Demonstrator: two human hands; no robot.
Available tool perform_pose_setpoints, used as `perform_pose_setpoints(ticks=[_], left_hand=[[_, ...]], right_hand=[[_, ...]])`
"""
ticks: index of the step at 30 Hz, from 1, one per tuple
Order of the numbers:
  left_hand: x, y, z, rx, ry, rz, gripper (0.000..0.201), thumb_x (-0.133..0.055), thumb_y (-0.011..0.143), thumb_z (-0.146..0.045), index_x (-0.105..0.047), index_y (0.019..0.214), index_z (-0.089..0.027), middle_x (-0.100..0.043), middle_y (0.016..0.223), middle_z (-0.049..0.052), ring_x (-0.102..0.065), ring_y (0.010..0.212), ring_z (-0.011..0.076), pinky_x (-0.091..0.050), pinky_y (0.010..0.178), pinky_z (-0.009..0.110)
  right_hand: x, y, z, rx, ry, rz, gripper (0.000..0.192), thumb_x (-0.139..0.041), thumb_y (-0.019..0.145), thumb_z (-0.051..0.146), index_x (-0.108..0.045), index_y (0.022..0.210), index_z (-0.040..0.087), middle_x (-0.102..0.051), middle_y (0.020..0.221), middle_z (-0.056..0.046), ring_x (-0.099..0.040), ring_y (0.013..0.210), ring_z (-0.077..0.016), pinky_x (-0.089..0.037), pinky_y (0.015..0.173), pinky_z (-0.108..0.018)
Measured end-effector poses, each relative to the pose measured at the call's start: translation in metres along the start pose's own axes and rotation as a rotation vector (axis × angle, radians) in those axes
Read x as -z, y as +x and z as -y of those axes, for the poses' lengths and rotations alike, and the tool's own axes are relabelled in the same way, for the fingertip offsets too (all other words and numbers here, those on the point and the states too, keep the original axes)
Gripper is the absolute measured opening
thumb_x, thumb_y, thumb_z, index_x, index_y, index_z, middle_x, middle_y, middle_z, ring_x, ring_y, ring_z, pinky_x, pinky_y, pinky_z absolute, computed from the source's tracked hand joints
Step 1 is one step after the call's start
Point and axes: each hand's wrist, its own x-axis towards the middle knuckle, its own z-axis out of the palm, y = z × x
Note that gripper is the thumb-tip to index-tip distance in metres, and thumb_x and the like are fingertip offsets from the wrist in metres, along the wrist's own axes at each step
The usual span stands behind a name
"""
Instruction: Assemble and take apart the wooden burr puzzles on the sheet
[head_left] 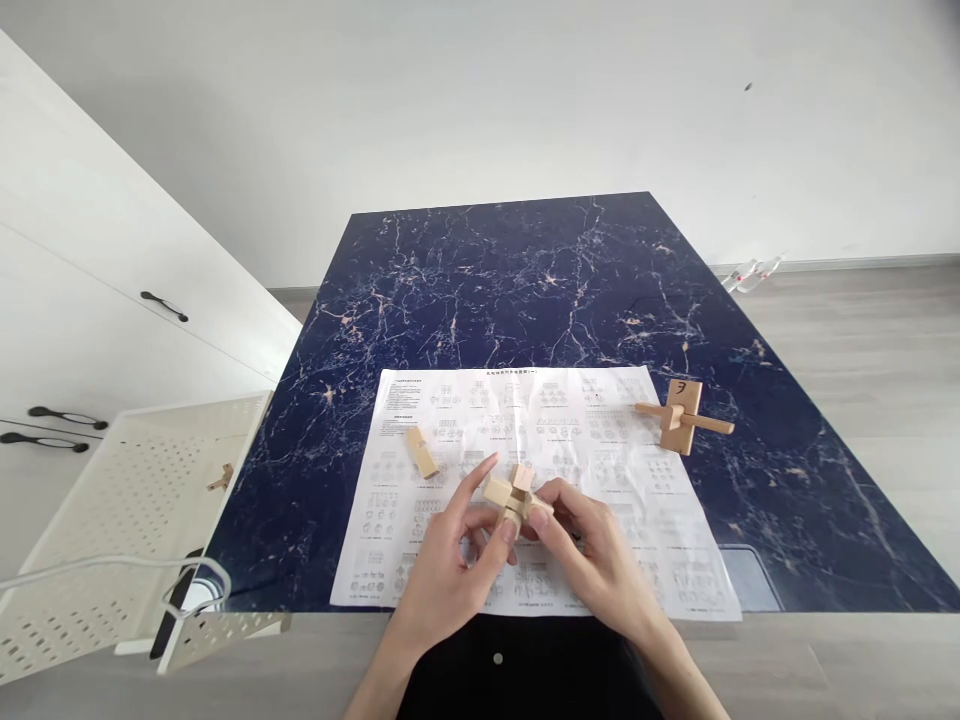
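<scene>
Between both hands is a wooden burr puzzle of interlocked pale blocks, held just above a printed sheet. My left hand grips its left and lower side with the thumb in front, and the index finger points up and away. On the other side, my right hand pinches the puzzle between thumb and fingers. A loose notched wooden piece lies on the instruction sheet, left of the hands. The sheet carries rows of small diagrams, partly covered by my hands.
Right of the sheet's upper corner stands another wooden puzzle, a flat board crossed by a bar. The dark blue marbled table extends to the wall. A white perforated rack is at left, and clear bottles stand beyond the table's right edge.
</scene>
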Motion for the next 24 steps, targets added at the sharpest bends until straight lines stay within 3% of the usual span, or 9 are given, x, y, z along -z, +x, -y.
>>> perform_pose_setpoints(ticks=[7,10,13,17,21,24], left_hand=[[0.002,0.0,-0.002,-0.041,0.017,0.03,0.064,-0.054,0.11,-0.049,-0.035,0.168,-0.03,-0.073,0.078,-0.002,-0.065,0.072,0.0189,-0.053,0.074,0.033],[0.004,-0.001,-0.005,-0.07,0.02,0.081,0.059,-0.052,0.111,-0.044,-0.039,0.166,-0.029,-0.079,0.092,0.002,-0.068,0.078,0.0195,-0.052,0.074,0.032],[0.005,-0.001,-0.008,-0.076,0.036,0.136,0.045,-0.052,0.111,-0.04,-0.056,0.155,-0.028,-0.081,0.109,0.006,-0.07,0.084,0.0199,-0.052,0.074,0.032],[0.006,-0.001,-0.01,-0.077,0.042,0.154,0.034,-0.053,0.111,-0.038,-0.068,0.138,-0.025,-0.082,0.111,0.008,-0.073,0.087,0.0218,-0.052,0.075,0.033],[0.005,-0.003,-0.01,-0.094,0.028,0.15,0.037,-0.054,0.11,-0.038,-0.063,0.143,-0.025,-0.082,0.111,0.009,-0.074,0.088,0.0238,-0.054,0.078,0.036],[0.004,-0.004,-0.007,-0.103,0.0,0.133,0.052,-0.056,0.109,-0.036,-0.046,0.159,-0.027,-0.083,0.108,0.008,-0.076,0.092,0.0255,-0.054,0.082,0.039]], right_hand=[[0.002,0.001,-0.001,-0.021,0.029,-0.01,0.047,-0.048,0.112,0.057,-0.054,0.081,0.022,-0.052,0.07,0.002,-0.04,0.059,-0.0134,-0.031,0.055,-0.03],[0.001,0.001,-0.005,-0.007,-0.008,-0.022,0.052,-0.043,0.113,0.057,-0.049,0.074,0.022,-0.049,0.066,0.003,-0.039,0.057,-0.0131,-0.031,0.054,-0.03],[-0.001,0.001,-0.01,0.013,-0.105,-0.074,0.056,-0.041,0.113,0.057,-0.045,0.068,0.023,-0.047,0.062,0.003,-0.039,0.054,-0.0128,-0.03,0.052,-0.029],[-0.003,0.001,-0.01,0.008,-0.161,-0.113,0.058,-0.042,0.111,0.059,-0.044,0.066,0.023,-0.048,0.059,0.002,-0.041,0.052,-0.0128,-0.032,0.051,-0.028],[-0.003,0.002,-0.003,-0.016,-0.107,-0.084,0.063,-0.038,0.112,0.06,-0.044,0.061,0.023,-0.049,0.053,0.001,-0.043,0.049,-0.0131,-0.034,0.05,-0.028],[-0.002,0.002,-0.002,-0.033,-0.093,-0.072,0.065,-0.039,0.112,0.061,-0.044,0.059,0.023,-0.049,0.05,0.001,-0.043,0.047,-0.0132,-0.034,0.05,-0.029]])
